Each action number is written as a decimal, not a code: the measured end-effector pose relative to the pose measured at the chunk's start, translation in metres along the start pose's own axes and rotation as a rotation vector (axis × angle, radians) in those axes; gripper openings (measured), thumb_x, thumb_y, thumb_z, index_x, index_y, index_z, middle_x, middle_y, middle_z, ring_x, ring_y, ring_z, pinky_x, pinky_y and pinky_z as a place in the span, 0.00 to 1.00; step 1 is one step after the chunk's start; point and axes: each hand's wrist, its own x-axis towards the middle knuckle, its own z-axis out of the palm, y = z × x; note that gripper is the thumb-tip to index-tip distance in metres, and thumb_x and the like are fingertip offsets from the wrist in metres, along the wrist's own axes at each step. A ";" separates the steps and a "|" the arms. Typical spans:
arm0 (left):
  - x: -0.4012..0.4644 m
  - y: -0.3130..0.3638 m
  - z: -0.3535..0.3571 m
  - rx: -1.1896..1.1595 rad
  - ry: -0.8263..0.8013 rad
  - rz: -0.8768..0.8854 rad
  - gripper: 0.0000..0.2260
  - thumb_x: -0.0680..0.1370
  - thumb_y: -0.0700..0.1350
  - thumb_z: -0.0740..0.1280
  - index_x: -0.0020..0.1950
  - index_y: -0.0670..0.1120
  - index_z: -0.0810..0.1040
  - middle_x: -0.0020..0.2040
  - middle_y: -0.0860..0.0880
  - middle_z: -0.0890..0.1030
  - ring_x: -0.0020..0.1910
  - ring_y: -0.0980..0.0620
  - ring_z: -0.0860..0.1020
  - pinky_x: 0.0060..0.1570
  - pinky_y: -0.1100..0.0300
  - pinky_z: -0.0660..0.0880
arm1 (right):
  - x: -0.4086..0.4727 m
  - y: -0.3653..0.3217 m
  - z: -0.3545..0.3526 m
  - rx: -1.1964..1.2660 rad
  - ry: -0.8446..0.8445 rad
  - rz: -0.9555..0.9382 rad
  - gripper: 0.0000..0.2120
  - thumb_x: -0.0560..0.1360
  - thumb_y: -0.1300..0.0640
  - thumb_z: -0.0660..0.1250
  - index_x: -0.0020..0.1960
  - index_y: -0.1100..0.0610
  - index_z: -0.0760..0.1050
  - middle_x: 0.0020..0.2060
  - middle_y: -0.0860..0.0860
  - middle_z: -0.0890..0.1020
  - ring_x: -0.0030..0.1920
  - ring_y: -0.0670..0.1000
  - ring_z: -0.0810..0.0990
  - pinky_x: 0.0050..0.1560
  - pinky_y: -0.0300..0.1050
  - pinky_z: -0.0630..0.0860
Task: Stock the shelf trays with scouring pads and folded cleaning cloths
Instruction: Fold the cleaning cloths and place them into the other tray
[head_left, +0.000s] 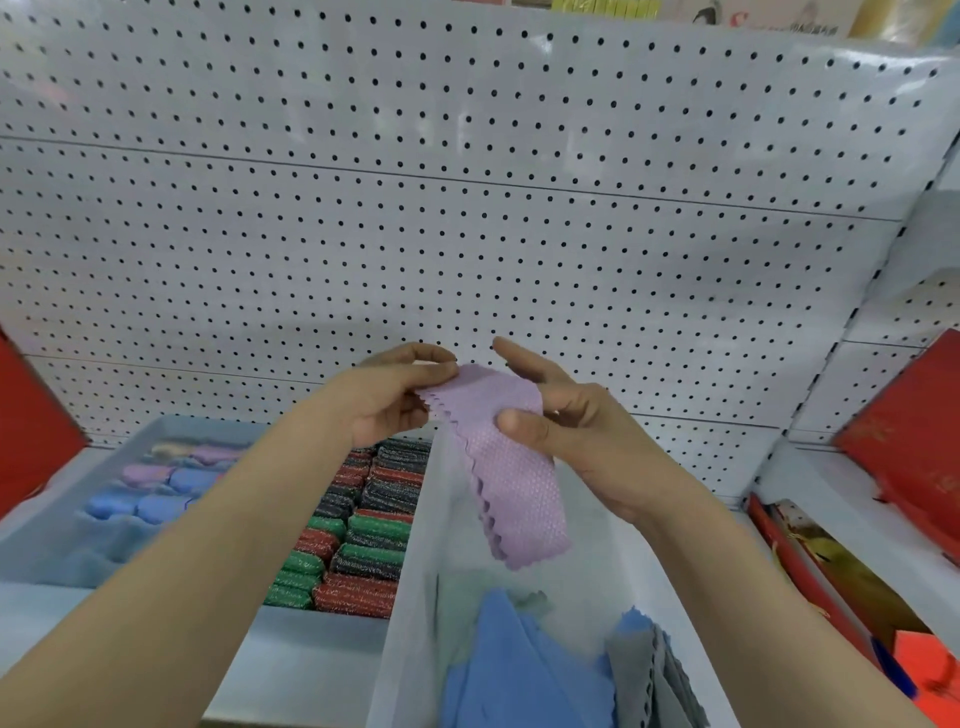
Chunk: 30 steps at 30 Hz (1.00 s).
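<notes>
Hands meet at the centre of the view, sharing one lilac cleaning cloth (506, 457). The left hand (392, 397) pinches the cloth's top corner between thumb and curled fingertips. The right hand (561, 421) holds it from the other side, thumb pressed on the face of the fabric, fingers behind it, the index finger pointing up and free. The cloth is folded into a long strip with a zigzag-cut edge and hangs slanting down from the hands, its lower end loose.

Directly below the cloth sits a pale translucent tray (415, 571); at its near end lie a blue cloth (498, 670) and a grey cloth (649, 686), both loosely heaped. Left of the lilac cloth, touching that tray's side, a tray is packed with rows of glittery scouring pads (363, 540) in green, red and black. Further left, another tray (93, 467) holds rolled blue and lilac cloths. Behind the cloth rises a white pegboard (467, 208). Red packages (909, 441) stand well to its right.
</notes>
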 end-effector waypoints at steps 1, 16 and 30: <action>0.001 -0.004 0.002 -0.047 -0.041 -0.020 0.12 0.68 0.43 0.74 0.51 0.47 0.79 0.38 0.47 0.79 0.31 0.53 0.72 0.26 0.64 0.72 | 0.002 -0.001 -0.002 0.033 0.031 -0.011 0.14 0.72 0.55 0.72 0.53 0.64 0.84 0.65 0.33 0.76 0.73 0.36 0.63 0.68 0.47 0.68; 0.007 -0.018 0.018 -0.074 -0.123 0.261 0.15 0.67 0.44 0.79 0.52 0.47 0.81 0.43 0.51 0.82 0.43 0.54 0.79 0.40 0.63 0.78 | 0.012 -0.007 -0.020 0.481 0.319 -0.038 0.12 0.75 0.56 0.64 0.51 0.63 0.82 0.48 0.56 0.86 0.48 0.53 0.84 0.47 0.45 0.81; 0.001 -0.022 0.045 0.286 0.055 0.593 0.07 0.77 0.31 0.68 0.45 0.42 0.83 0.35 0.49 0.84 0.33 0.58 0.79 0.37 0.67 0.76 | 0.024 -0.005 -0.026 0.421 0.377 0.000 0.21 0.77 0.55 0.67 0.62 0.70 0.75 0.61 0.65 0.79 0.63 0.67 0.75 0.70 0.67 0.65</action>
